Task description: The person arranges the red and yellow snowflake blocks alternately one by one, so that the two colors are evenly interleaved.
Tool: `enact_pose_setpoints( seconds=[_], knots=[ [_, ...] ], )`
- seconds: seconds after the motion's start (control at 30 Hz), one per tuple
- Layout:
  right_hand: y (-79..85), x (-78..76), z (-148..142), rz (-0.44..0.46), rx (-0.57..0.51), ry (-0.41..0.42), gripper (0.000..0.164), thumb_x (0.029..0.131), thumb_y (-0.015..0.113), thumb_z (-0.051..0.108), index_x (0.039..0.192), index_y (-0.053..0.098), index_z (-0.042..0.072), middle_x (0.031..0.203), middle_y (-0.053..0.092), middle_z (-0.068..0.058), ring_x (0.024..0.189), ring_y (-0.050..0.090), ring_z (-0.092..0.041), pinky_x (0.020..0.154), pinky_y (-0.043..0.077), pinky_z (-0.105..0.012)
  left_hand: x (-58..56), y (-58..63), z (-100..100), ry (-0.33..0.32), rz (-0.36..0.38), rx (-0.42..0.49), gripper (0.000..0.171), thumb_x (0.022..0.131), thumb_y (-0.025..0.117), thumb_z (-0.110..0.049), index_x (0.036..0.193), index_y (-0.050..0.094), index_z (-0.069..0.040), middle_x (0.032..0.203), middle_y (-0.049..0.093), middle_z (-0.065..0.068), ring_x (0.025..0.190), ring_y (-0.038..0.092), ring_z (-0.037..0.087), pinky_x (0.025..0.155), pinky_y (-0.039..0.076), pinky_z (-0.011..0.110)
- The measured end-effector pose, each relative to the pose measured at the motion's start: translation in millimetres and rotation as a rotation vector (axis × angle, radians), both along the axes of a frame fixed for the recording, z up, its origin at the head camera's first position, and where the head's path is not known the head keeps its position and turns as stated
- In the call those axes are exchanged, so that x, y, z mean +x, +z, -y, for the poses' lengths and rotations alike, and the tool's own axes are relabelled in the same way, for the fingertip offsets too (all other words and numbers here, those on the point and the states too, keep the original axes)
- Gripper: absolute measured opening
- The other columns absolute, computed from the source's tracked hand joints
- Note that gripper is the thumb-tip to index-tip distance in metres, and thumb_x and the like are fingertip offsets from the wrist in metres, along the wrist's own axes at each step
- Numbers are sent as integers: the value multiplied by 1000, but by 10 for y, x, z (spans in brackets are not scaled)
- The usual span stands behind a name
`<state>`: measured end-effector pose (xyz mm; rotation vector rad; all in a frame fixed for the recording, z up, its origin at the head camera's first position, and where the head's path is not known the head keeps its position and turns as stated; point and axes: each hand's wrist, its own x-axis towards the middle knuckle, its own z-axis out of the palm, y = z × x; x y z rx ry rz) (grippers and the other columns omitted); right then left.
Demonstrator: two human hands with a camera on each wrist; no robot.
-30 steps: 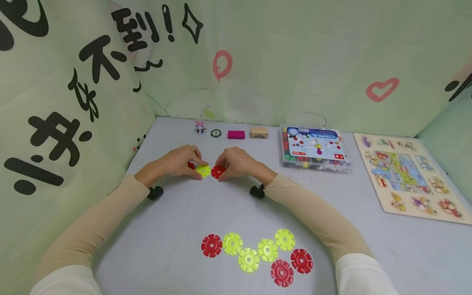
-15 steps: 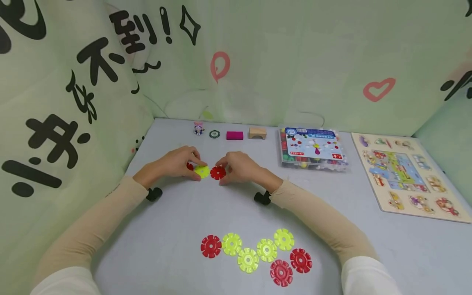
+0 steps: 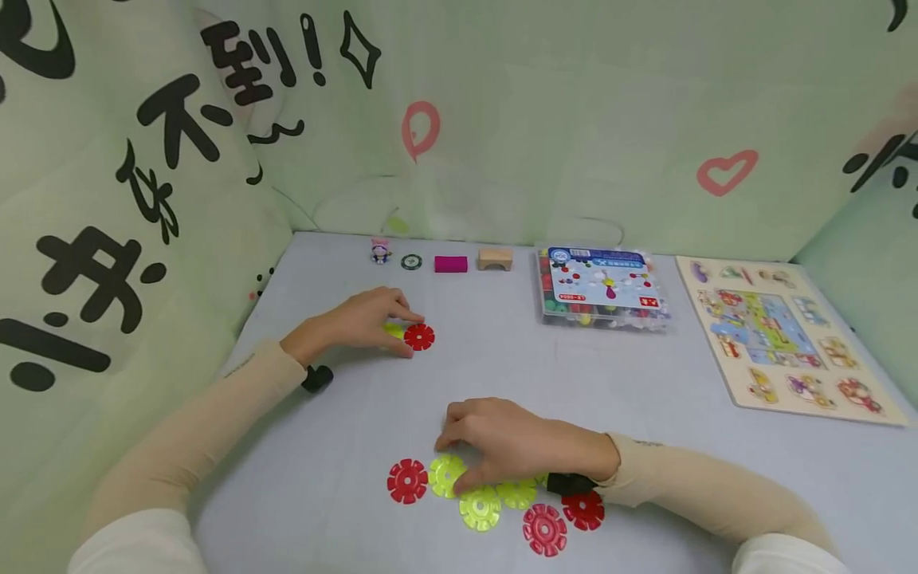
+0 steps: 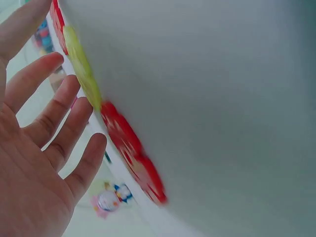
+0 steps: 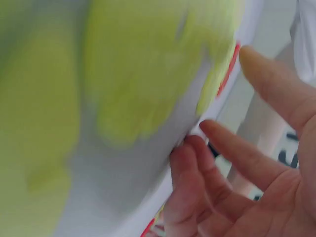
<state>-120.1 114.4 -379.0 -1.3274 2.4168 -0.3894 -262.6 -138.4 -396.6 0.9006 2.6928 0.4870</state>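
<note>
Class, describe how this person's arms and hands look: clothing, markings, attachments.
Tan sleeves, each with a small dark marking, cover the forearms to the wrists. White sleeves show above them. A black device sits at each wrist. The hands are bare.

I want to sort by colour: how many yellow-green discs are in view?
5. One yellow-green disc is by the left hand; four are by the right hand: leftmost disc, front disc, right-hand disc, mostly hidden disc. More may be covered.
</note>
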Motion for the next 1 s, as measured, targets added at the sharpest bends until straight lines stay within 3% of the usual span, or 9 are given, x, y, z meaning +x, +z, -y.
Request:
enact_pose_setpoints(
  seconds=[0.13,0.27,0.53,0.77,1.0],
  knots=[
    [-12,115,39,-111,28,16,45,75,74,51,112,69,24,101,60,9,88,54,-1,73,47,-16,3,8,-58,-13,-10,-11,60,72,76,-53,125,62,-31,107,56,-5,99,49,12,76,45,27],
    [-4,138,78,-149,46,18,43,75,74,49,109,69,22,98,60,8,83,53,-1,69,46,-15,5,13,-87,-14,-7,-11,59,71,77,-53,124,63,-29,106,56,-4,98,49,13,75,43,26],
    [-16,131,89,-109,39,-2,40,75,75,44,106,67,21,95,61,9,80,52,1,68,46,-14,-2,12,-126,-4,-10,-30,59,71,76,-53,124,63,-30,106,55,-4,98,48,14,75,43,27],
    [6,95,74,-50,14,-36,43,78,76,34,117,64,21,107,62,6,88,56,-3,78,50,-19,15,36,-138,-2,-7,-37,59,72,76,-52,124,63,-30,107,55,-3,98,48,15,74,42,27],
    [2,31,76,14,2,-19,49,75,79,34,120,65,22,107,61,5,86,54,-1,75,48,-15,0,10,-127,-19,-30,-34,58,72,76,-52,124,63,-29,107,55,-3,98,48,14,74,43,27]
  ],
)
